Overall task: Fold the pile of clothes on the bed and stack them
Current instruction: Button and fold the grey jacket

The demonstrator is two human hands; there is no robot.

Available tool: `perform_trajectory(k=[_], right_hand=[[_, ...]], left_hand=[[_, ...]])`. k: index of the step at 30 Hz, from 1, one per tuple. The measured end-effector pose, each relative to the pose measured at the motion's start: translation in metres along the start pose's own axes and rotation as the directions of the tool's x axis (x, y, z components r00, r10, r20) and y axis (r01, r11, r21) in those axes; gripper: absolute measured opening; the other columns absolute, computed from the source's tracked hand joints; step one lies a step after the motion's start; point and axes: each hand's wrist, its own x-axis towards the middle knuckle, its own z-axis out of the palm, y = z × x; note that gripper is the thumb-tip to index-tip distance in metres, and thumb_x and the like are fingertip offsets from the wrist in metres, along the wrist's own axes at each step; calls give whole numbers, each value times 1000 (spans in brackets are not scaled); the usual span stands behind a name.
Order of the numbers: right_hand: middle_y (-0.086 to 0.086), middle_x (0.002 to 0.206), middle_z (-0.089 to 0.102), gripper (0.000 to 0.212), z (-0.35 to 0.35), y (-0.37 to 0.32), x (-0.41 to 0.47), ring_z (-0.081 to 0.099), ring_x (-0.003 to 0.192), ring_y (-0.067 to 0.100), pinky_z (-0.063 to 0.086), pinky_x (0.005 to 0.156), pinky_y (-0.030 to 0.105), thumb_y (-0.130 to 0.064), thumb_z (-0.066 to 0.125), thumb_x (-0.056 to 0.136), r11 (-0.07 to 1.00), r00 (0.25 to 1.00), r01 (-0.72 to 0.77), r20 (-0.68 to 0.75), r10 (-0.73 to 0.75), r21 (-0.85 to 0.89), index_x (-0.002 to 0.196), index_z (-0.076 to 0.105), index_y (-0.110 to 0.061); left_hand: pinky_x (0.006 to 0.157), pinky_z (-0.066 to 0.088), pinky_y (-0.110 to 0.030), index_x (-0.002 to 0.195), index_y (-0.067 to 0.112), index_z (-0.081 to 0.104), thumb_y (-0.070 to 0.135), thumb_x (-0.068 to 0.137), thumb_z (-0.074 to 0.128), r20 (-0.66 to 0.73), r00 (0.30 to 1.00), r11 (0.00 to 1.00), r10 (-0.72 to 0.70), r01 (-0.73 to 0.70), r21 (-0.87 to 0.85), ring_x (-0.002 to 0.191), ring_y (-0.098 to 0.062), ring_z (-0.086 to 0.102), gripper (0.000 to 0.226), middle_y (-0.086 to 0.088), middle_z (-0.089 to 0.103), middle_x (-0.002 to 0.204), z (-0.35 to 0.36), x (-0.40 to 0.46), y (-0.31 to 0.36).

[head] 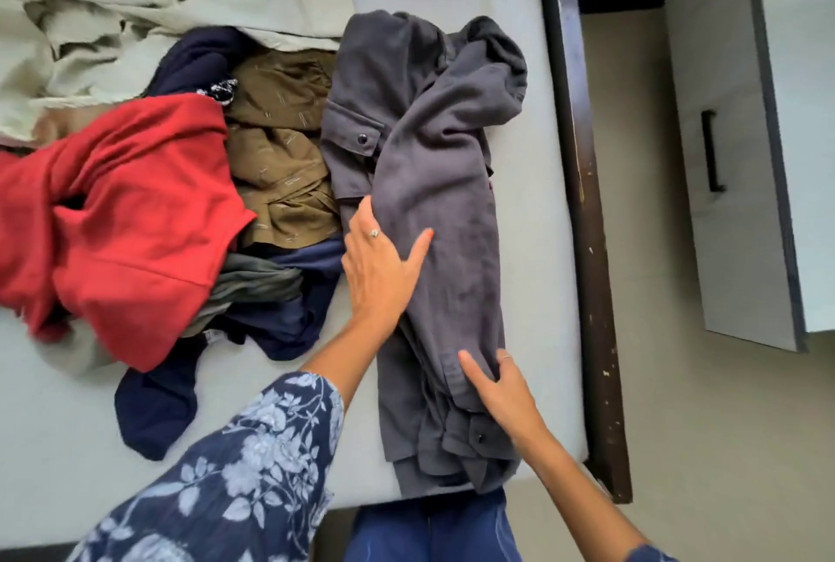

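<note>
Grey shirt (433, 218) lay lengthwise at bed (533, 245) edge, beside pile (189, 209). Left hand (379, 263) gripped its side fold; right hand (497, 385) pinched the hem (mid-fold). Next, likely: fold crosswise.

The left picture edge cuts off the crumpled red cotton garment (131, 218). The left hand (379, 263) hides its fingertips under the long grey buttoned shirt (433, 209). Beneath the red garment, the dark navy cloth (153, 403) is mostly buried.
</note>
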Motion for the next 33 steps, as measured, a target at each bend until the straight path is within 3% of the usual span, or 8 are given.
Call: perform_trajectory(k=[4,7,9,14,21,28,31,33], right_hand=[[0,111,68,34,-5,15,0,64,105,17,51,93,33,-30,68,87,999,999,17,49,-14,-49,115,60,-13],[-1,113,68,67,-12,23,3,65,101,17,51,95,36,-58,71,70,990,983,-126,126,133,-59,120,61,-14],[2,114,67,75,-16,30,4,64,101,20,52,92,36,-64,69,70,967,957,-228,157,245,-114,124,60,-13],[12,118,53,79,-20,48,5,55,109,33,50,88,42,-68,66,72,791,983,-180,-122,134,-585,117,51,-4],[-7,105,69,73,-2,60,-11,66,100,12,54,89,31,-62,78,64,991,994,-94,38,98,-91,114,60,-12],[11,89,74,17,-36,-17,-33,70,77,20,56,77,30,-16,61,87,879,805,-428,530,265,210,86,72,-4],[14,78,71,20,-56,-62,-43,67,61,20,56,57,26,-15,54,83,746,828,-468,529,184,474,82,70,-4],[18,97,69,29,-55,-98,-46,69,68,20,57,57,27,-18,49,88,677,858,-395,513,29,621,102,71,-6]], left_hand=[[109,25,-50,151,25,16,32,82,64,35,930,825,365,-341,450,138,-35,30,84,-12,22,156,7,-27,-7],[112,14,-50,143,28,42,16,88,38,346,589,358,730,-762,539,138,-28,37,56,-4,39,150,13,-29,-21],[113,12,-52,135,25,53,22,89,26,512,511,201,691,-816,543,135,-25,42,54,-3,47,145,17,-33,-36],[113,11,-52,142,32,42,50,93,17,495,680,392,541,-724,568,143,-20,27,58,4,33,153,22,-55,-42],[114,5,-50,150,37,16,59,90,14,484,652,381,583,-746,546,147,-19,12,64,5,14,159,26,-41,-57],[114,7,-56,148,44,-4,31,96,45,590,586,473,556,-806,355,148,-19,3,72,7,3,160,11,-39,-53],[116,-1,-44,145,39,29,16,99,46,697,600,869,393,-491,-68,146,-9,2,55,13,18,157,-8,-27,-35],[111,20,-24,135,20,52,11,96,53,719,618,940,318,-104,-326,138,-7,26,41,5,44,144,-17,-12,-28]])
